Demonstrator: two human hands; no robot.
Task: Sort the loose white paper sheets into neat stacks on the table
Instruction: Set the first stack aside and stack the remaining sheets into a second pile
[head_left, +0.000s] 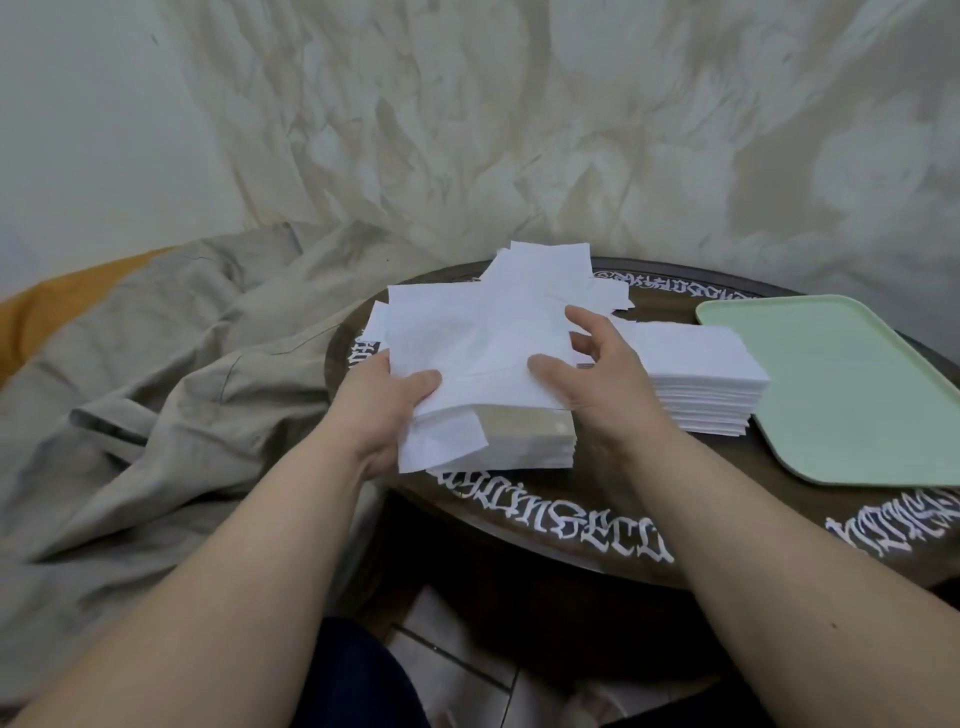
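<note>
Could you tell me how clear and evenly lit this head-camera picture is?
Head view: soft, flat light with no glare; wide-angle bending curves the table rim and the green tray; white sheets held by the left hand and right hand look washed out, slightly soft.

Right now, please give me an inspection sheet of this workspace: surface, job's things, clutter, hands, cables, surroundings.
Surface: round dark table with white lettering along its rim.
Job's things: held bundle of sheets, uneven, above the front stack; neat right stack beside the tray; loose sheets scattered at the far side.
Clutter: pale green tray on the table's right side, nothing seen in the part in view.
Hands: left hand has its grip on the bundle's left edge, thumb on top; right hand pinches its right edge.
Cables: nothing seen.
Surroundings: grey-beige cloth on the left, stained wall behind, tiled floor below.
</note>
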